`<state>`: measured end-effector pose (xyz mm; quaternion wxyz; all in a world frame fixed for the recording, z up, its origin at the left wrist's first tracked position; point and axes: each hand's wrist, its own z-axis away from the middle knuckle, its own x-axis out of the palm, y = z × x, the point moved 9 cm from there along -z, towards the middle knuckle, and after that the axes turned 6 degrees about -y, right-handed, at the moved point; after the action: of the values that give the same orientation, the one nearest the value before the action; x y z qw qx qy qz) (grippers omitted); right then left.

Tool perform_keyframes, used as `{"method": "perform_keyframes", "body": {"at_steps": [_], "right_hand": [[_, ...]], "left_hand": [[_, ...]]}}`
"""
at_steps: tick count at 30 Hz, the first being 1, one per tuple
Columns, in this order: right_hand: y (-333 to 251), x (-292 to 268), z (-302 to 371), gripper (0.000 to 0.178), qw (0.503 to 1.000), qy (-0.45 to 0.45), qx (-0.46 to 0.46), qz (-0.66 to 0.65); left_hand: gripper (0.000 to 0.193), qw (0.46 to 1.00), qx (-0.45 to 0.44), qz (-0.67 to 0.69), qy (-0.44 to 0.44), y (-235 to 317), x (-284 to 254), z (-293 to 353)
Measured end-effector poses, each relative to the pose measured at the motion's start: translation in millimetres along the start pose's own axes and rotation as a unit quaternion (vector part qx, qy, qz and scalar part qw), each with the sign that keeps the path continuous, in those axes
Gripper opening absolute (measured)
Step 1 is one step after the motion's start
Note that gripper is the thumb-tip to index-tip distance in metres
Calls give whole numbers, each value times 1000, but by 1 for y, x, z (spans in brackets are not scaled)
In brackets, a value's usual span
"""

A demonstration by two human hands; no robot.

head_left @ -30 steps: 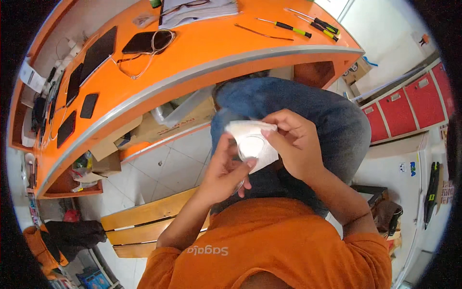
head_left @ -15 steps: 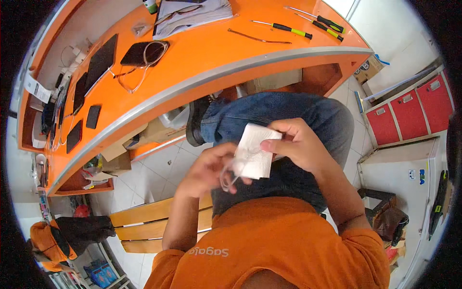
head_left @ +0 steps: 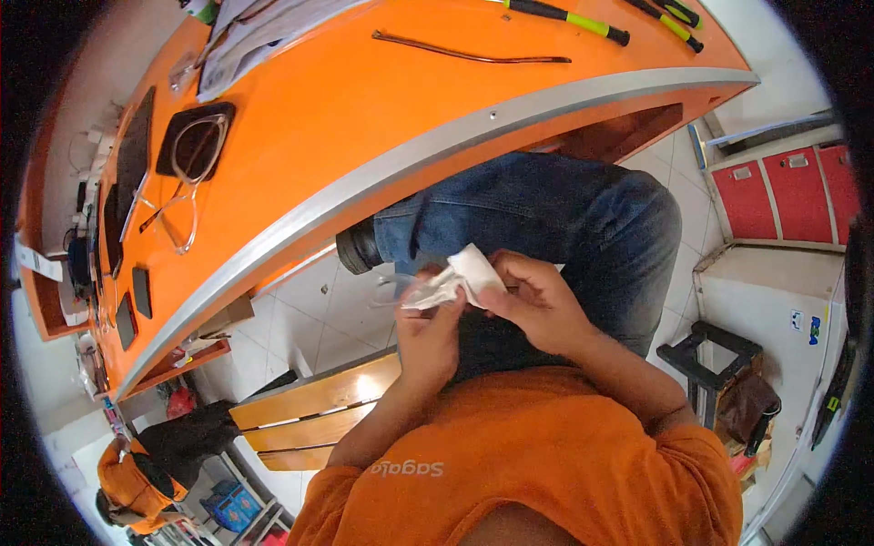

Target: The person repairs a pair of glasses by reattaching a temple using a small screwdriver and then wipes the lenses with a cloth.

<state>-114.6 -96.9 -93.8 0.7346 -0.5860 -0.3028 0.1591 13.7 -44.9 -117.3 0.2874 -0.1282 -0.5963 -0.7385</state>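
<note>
Both my hands meet over my lap, above my blue jeans [head_left: 564, 209]. My right hand [head_left: 539, 308] pinches a crumpled white cloth [head_left: 472, 271] and presses it against a clear, see-through pair of glasses [head_left: 397, 291]. My left hand [head_left: 428, 335] grips those glasses from below, its fingers closed around the frame. Much of the glasses is hidden by the cloth and my fingers.
A curved orange workbench [head_left: 364, 118] with a grey edge lies ahead, bearing screwdrivers [head_left: 569, 16], a brown wire [head_left: 469, 55], another clear pair of glasses [head_left: 182, 196], dark tablets and phones. A wooden bench [head_left: 319, 405] is under me, red cabinets [head_left: 783, 187] stand at right, and a black stool [head_left: 710, 350] stands near.
The cloth was spread flat between my hands; now it is bunched up and pressed onto the clear glasses. My left hand has closed in under it.
</note>
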Motion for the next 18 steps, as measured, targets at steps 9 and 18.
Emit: {"method": "perform_keyframes", "body": {"at_steps": [9, 18], "right_hand": [[-10, -26, -26, 38, 860, -125, 15, 494], [24, -20, -35, 38, 790, -203, 34, 577]], "left_hand": [[19, 886, 20, -449, -114, 4, -5, -46], [10, 948, -13, -313, -51, -25, -18, -53]]}}
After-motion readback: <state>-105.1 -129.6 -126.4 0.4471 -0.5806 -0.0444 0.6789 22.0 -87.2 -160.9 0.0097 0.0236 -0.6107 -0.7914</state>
